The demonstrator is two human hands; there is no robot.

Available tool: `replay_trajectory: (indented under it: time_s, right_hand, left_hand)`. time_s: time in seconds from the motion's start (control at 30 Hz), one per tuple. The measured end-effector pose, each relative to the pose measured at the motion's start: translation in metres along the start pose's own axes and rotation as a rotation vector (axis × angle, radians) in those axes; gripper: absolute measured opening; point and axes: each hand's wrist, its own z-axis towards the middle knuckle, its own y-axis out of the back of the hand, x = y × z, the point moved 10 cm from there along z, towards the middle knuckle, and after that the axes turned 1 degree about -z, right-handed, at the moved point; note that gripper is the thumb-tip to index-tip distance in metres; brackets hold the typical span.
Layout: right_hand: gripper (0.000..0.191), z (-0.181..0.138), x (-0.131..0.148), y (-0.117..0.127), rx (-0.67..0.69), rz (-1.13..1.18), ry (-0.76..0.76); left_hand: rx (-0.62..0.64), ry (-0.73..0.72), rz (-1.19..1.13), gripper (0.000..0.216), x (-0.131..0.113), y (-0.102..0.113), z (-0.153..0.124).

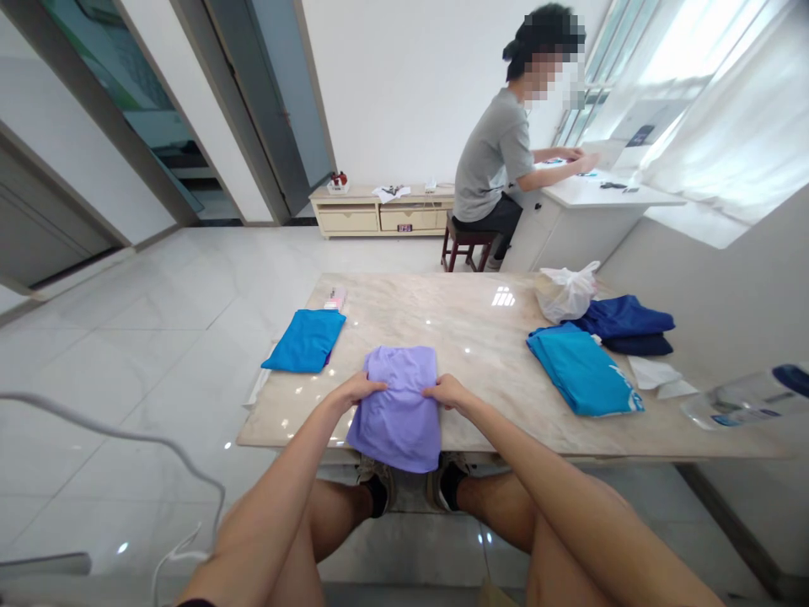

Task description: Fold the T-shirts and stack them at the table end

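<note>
Left hand (362, 388) and right hand (450, 391) pinch opposite sides of a rectangular lavender cloth (404, 421), probably to hold it even; its near end overhangs the glossy beige marble-look surface (442, 312). Folded bright-blue cloth (305, 340) left, folded turquoise cloth (578, 371) right, presumably spaced for room.

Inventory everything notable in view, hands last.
held cloth: 1, lilac, near edge
left cloth: 1, blue, table left
right cloth: 1, blue, table right
bag: 1, white, table right
darker fabric: count unclear, blue, by bag
bottle: 1, clear, table right
packet: 1, pink, table left
table: 1, beige, centre
person: 1, grey shirt, at desk
desk: 1, white, right
stool: 1, brown, under person
cabinet: 1, cream, back wall
left hand, right hand: 1 each, bare, on held cloth
</note>
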Motion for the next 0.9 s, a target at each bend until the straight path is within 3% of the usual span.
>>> replay_trajectory:
  time_s: [0.1,0.2,0.37,0.43,0.6,0.9]
  right_hand:
    - [0.024,-0.002,0.011,0.019,-0.010,0.107,0.067]
    - [0.020,-0.007,0.032,0.049,-0.012,0.214,0.171]
    - [0.055,-0.038,0.081,0.117,-0.093,0.643,0.600]
    - [0.064,-0.048,0.083,0.132,-0.139,0.710,0.639]
    - [0.073,-0.061,0.068,0.155,-0.347,0.802,0.573]
    - [0.065,-0.082,0.078,0.158,-0.401,0.731,0.610]
  left_hand:
    - [-0.007,-0.032,-0.141,0.075,-0.018,0.001,0.002]
    - [-0.090,-0.158,-0.241,0.073,-0.057,0.016,-0.006]
    - [-0.189,-0.436,-0.560,0.069,-0.121,0.040,-0.038]
    - [-0.224,-0.420,-0.654,0.066,-0.126,0.043,-0.046]
    - [-0.361,-0.429,-0.753,0.065,-0.126,0.054,-0.058]
    - [-0.464,-0.404,-0.641,0.073,-0.119,0.061,-0.060]
